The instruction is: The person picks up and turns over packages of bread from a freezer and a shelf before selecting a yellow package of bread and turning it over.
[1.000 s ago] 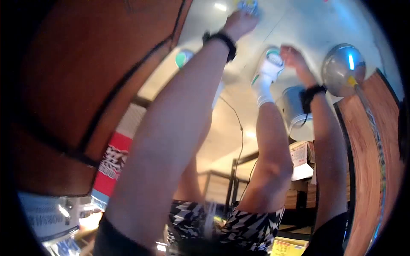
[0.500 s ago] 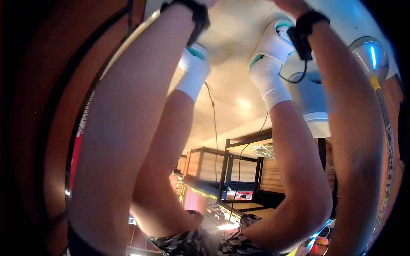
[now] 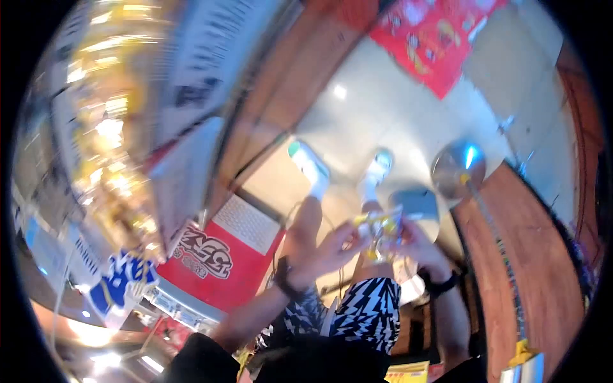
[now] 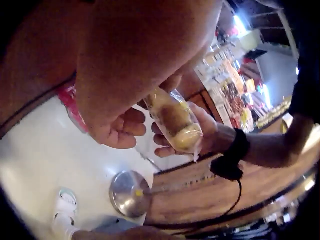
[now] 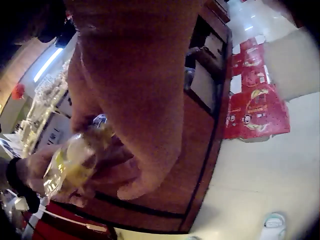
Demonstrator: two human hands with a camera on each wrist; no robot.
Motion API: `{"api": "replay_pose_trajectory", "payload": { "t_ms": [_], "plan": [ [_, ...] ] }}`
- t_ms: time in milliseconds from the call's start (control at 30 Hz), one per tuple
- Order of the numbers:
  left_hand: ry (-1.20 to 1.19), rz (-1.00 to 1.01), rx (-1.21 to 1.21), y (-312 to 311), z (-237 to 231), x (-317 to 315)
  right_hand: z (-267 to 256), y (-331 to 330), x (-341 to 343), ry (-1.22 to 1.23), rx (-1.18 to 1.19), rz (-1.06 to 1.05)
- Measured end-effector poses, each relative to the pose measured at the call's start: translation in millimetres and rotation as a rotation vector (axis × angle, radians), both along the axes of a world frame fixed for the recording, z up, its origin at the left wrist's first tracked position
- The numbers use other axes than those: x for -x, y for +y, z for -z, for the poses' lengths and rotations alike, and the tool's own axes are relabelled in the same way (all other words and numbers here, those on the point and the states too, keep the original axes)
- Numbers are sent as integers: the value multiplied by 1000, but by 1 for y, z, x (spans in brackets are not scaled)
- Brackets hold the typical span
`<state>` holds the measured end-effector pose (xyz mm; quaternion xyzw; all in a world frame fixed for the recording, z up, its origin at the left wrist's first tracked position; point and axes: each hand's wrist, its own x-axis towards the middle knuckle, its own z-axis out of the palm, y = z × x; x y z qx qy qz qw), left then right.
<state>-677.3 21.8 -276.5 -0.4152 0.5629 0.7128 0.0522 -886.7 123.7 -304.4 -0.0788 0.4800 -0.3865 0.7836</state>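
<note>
The left hand (image 3: 333,252) pinches one end of a small clear packet (image 3: 381,231), its remaining fingers (image 4: 125,131) curled in towards the palm; the right hand (image 3: 421,246) grips the packet from the other side, thumb and fingers bent about it; the packet is therefore between the two hands, with yellowish contents showing through the shiny wrap; exactly where each fingertip presses I cannot tell. Black wristbands (image 3: 438,281) sit just behind both hands; nearer the body are black-and-white patterned shorts (image 3: 367,313); to the left of the left hand is a red box (image 3: 249,268) with dark lettering. Beyond the hands, white shoes (image 3: 380,165) stand on the pale floor (image 3: 348,124); beyond the right hand and farther right is a round metal base (image 3: 450,175); wood-grained boards (image 3: 536,255) lie right of that hand; well past both hands, a red printed sheet (image 3: 437,45) covers some floor.
</note>
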Motion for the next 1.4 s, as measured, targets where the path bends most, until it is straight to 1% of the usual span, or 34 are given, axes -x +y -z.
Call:
{"api": "replay_pose_trajectory", "payload": {
  "t_ms": [33, 67, 133, 200, 233, 267, 333, 367, 400, 433, 467, 500, 533, 567, 600, 633, 667, 733, 767, 800, 867, 900, 933, 1000, 1033, 1067, 1133, 1167, 1200, 1267, 1300, 1333, 1400],
  "plan": [
    [-15, -70, -23, 4, -27, -8, -22, 0, -12, 6, 73, 7],
    [12, -91, 17, 6, -48, -20, -44, -5, -25, 4, 132, 13],
    [-93, -178, -34, 18, -82, -43, -101, -29, -48, -141, 18, -3],
    [-135, -225, 19, 25, -100, -67, -132, -36, -72, -90, 160, -231],
    [-114, -309, 58, 22, -118, -56, -146, -39, -62, -184, 144, -316],
    [-85, -393, -90, 7, -143, -58, -160, -41, -69, -166, 156, -333],
    [-160, -276, 89, -7, -160, -78, -169, -55, -83, 88, 329, -366],
    [-147, -299, 121, -18, -167, -79, -172, -58, -94, 177, 416, -176],
    [-153, -471, -36, -21, -178, -80, -175, -61, -102, 177, 433, -197],
    [-152, -640, -208, -24, -191, -80, -181, -63, -109, 574, 488, -252],
    [-76, -611, -246, -38, -209, -75, -189, -68, -113, 978, 540, -299],
    [-3, -591, -238, -50, -211, -76, -199, -75, -121, 1030, 602, -218],
    [70, -563, -237, -53, -212, -78, -215, -76, -129, 1045, 603, -235],
    [99, -561, -244, -48, -212, -81, -231, -82, -135, 1143, 675, -276],
    [32, -466, 65, -55, -210, -79, -243, -100, -138, 1249, 775, -310],
    [-43, -387, 385, -70, -209, -81, -249, -108, -147, 1264, 769, -278],
    [-17, -418, 407, -82, -213, -85, -257, -123, -152, 1286, 808, -292],
    [214, -555, 204, -102, -224, -98, -273, -138, -166, 1295, 846, -167],
    [236, -542, 203, -115, -236, -104, -270, -145, -169, 1335, 858, -196],
    [256, -552, 216, -127, -237, -110, -268, -156, -174, 1350, 879, -201],
    [339, -665, 217, -136, -236, -119, -271, -170, -184, 1317, 750, 51],
    [436, -737, 171, -143, -233, -121, -258, -173, -182, 1240, 693, 67],
    [450, -788, 146, -152, -236, -123, -260, -178, -180, 1251, 688, 46],
    [564, -864, 115, -168, -252, -122, -270, -191, -173, 452, 413, 192],
    [348, -692, 107, -178, -248, -131, -279, -205, -174, 371, 559, 263],
    [364, -709, 115, -183, -246, -126, -283, -215, -172, 379, 575, 244],
    [533, -883, 178, -186, -241, -111, -287, -232, -167, 358, 425, 313],
    [313, -778, 285, -192, -231, -110, -286, -242, -165, 434, 434, 338],
    [318, -801, 285, -196, -222, -105, -278, -253, -157, 437, 440, 314],
    [495, -734, 185, -208, -232, -95, -260, -274, -136, 503, 481, 356],
    [436, -740, 164, -213, -239, -88, -255, -285, -125, 522, 455, 365],
    [432, -754, 172, -220, -239, -79, -257, -299, -115, 514, 460, 352],
    [424, -801, 183, -222, -235, -52, -266, -319, -91, 620, 487, 371]
  ]
}}
